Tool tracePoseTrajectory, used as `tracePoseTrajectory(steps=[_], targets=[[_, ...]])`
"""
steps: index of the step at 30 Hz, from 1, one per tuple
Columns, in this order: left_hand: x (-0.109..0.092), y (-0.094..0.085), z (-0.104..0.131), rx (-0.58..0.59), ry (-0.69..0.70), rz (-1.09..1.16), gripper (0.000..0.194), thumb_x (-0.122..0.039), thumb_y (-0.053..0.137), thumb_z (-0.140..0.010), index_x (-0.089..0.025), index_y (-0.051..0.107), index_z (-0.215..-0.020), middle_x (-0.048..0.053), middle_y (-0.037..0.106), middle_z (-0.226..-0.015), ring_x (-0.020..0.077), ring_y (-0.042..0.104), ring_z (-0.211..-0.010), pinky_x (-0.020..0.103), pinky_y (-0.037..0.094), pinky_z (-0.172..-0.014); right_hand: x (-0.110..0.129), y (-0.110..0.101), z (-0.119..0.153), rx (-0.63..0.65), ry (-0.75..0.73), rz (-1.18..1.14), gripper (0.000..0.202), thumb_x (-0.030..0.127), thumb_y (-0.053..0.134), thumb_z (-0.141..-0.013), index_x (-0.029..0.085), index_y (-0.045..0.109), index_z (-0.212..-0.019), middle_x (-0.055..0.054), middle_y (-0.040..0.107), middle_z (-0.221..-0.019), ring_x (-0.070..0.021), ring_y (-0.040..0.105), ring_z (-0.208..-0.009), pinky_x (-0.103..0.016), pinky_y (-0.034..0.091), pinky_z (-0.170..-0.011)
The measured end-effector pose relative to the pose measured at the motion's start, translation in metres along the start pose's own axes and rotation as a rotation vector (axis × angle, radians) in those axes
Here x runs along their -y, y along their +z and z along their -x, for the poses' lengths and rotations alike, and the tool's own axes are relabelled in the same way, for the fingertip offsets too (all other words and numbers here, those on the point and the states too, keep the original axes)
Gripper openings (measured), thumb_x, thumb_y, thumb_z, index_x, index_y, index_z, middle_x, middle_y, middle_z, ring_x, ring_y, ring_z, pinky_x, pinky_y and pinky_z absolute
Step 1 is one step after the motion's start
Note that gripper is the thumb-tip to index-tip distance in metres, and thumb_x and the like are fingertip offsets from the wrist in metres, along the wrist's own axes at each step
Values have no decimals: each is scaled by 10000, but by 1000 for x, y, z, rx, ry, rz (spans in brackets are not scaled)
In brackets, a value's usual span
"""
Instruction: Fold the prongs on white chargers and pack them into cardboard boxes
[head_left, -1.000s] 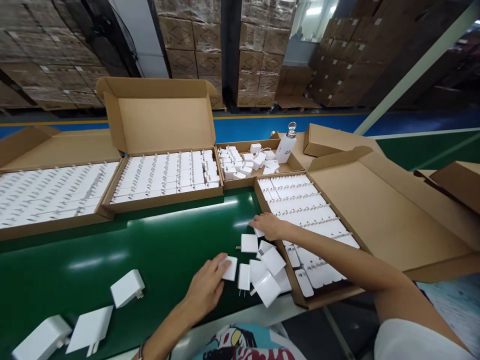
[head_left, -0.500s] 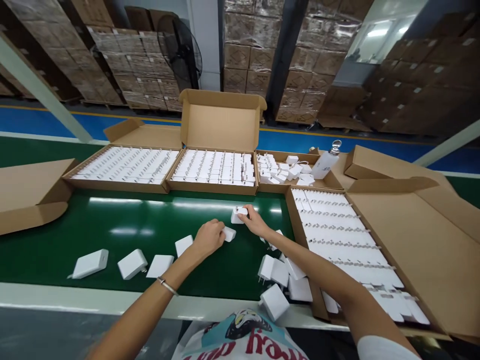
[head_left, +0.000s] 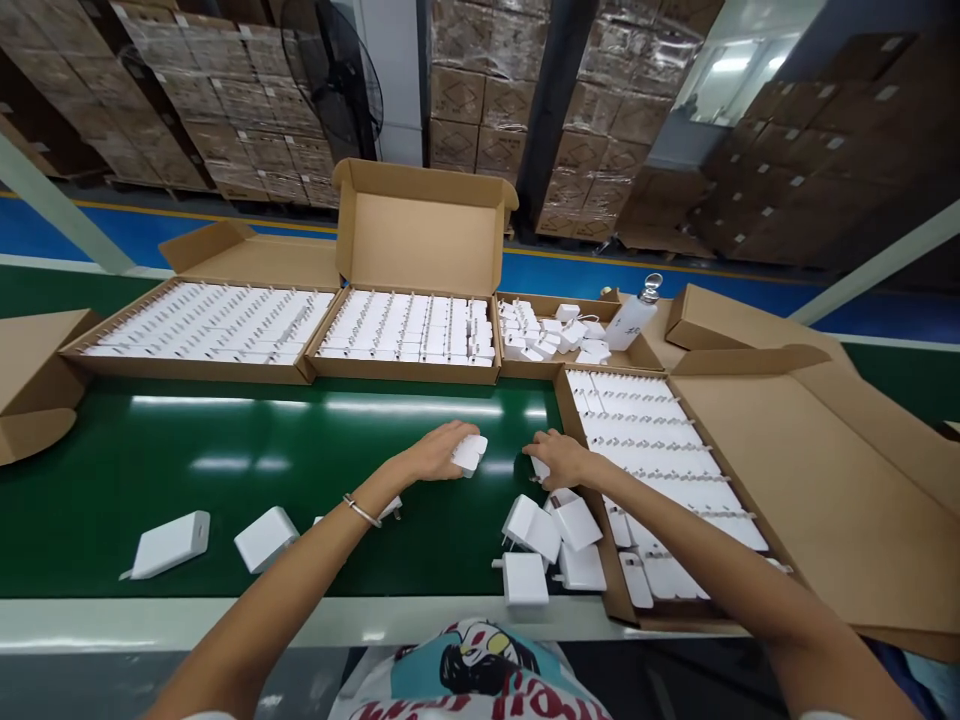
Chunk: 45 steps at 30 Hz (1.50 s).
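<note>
Over the green work surface my left hand (head_left: 439, 453) is closed around white plug chargers (head_left: 470, 454), perhaps two held side by side; its fingers hide part of them. To the right, my right hand (head_left: 562, 460) has its fingers wrapped on another white plug charger (head_left: 540, 468), close to the wall of the right carton. Just below that hand lies a loose pile of white chargers (head_left: 532, 527), some with metal prongs showing. One charger (head_left: 171, 545) lies far left, another (head_left: 266, 540) beside it, and more are partly hidden by my left forearm.
Open cartons with rows of white chargers stand at the back left (head_left: 187, 372), back middle (head_left: 405, 372) and right (head_left: 619, 590). A smaller carton (head_left: 529, 371) holds jumbled chargers and a white bottle (head_left: 634, 322). A fan (head_left: 337, 80) and stacked boxes (head_left: 480, 100) stand beyond.
My right hand has moved right and down, away from my left hand, to a charger by the pile. My left hand has shifted slightly up, and more white charger shows in it. The view has shifted.
</note>
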<state>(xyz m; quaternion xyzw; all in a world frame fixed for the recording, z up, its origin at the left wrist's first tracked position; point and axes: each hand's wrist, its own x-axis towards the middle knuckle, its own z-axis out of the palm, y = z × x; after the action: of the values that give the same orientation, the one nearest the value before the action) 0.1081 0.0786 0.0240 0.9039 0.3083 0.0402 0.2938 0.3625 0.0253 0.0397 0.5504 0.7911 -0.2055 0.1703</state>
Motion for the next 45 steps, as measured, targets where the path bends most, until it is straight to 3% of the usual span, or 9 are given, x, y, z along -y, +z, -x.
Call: tracePoseTrajectory(steps=[4, 9, 14, 17, 24, 31, 35, 41, 45], targets=[[3, 5, 0, -46, -40, 56, 717, -234, 626, -575, -180, 312, -1218, 113, 491, -1086, 294, 477, -997, 379, 402, -790, -1, -6, -22, -218, -33, -281, 435, 509, 601, -659, 175, 524, -926, -72, 513, -875, -207, 505, -757, -302, 394, -624], [-2, 15, 12, -124, -90, 128, 818, -214, 610, -586, -187, 184, -1283, 113, 474, -1097, 285, 491, -977, 391, 411, -794, 18, -10, -60, -622, 27, -516, 368, 507, 511, -743, 165, 463, -872, -54, 486, -839, -190, 468, -764, -309, 380, -648], [-9, 27, 9, -376, -124, -17, 917, -249, 620, -582, -147, 100, -1330, 194, 262, -1302, 347, 313, -1173, 472, 309, -919, 31, -12, -69, -318, -276, -598, 346, 494, 488, -776, 181, 559, -905, -49, 525, -830, -168, 502, -734, -297, 424, -643], [-6, 26, 0, -270, -49, 7, 1075, -275, 667, -532, -129, -12, -1353, 200, 143, -1370, 350, 163, -1254, 474, 223, -988, 33, -3, -63, -289, -258, -669, 392, 492, 464, -796, 191, 549, -1032, -67, 535, -889, -179, 517, -777, -306, 460, -640], [-6, 25, -24, -113, 53, 194, 1121, -273, 687, -503, -152, -18, -1366, 161, 308, -1267, 317, 317, -1151, 450, 301, -944, 5, -7, -45, -30, -134, -1184, 628, 323, 665, -671, 179, 409, -1225, -127, 439, -1160, -187, 549, -862, -342, 500, -717], [-15, 34, -34, -108, 56, 183, 1109, -258, 677, -508, -181, -21, -1365, 146, 286, -1278, 314, 318, -1134, 461, 305, -931, 8, -3, -36, -200, -81, -1108, 656, 285, 731, -585, 188, 470, -1179, -115, 495, -1144, -225, 529, -911, -398, 464, -789], [-22, 35, -40, -150, 88, 160, 1077, -250, 670, -507, -165, 19, -1361, 143, 304, -1258, 307, 323, -1130, 449, 304, -938, 9, 7, -37, -169, -49, -1346, 541, 202, 710, -575, 166, 532, -1085, -94, 563, -1038, -218, 560, -871, -391, 481, -772], [-23, 27, -35, -273, 42, 135, 1062, -278, 678, -514, -170, 34, -1352, 132, 340, -1222, 289, 348, -1111, 432, 311, -939, -20, -5, -10, -300, 20, -1382, 556, 153, 606, -646, 202, 426, -1170, -116, 405, -1240, -207, 491, -1051, -380, 422, -885], [-17, 23, -28, -307, 80, 92, 1055, -271, 665, -529, -184, 12, -1353, 127, 336, -1237, 282, 354, -1103, 425, 317, -932, -7, -8, -6, -315, -58, -1179, 595, 293, 600, -708, 206, 362, -1246, -122, 368, -1276, -240, 389, -1153, -412, 373, -925]])
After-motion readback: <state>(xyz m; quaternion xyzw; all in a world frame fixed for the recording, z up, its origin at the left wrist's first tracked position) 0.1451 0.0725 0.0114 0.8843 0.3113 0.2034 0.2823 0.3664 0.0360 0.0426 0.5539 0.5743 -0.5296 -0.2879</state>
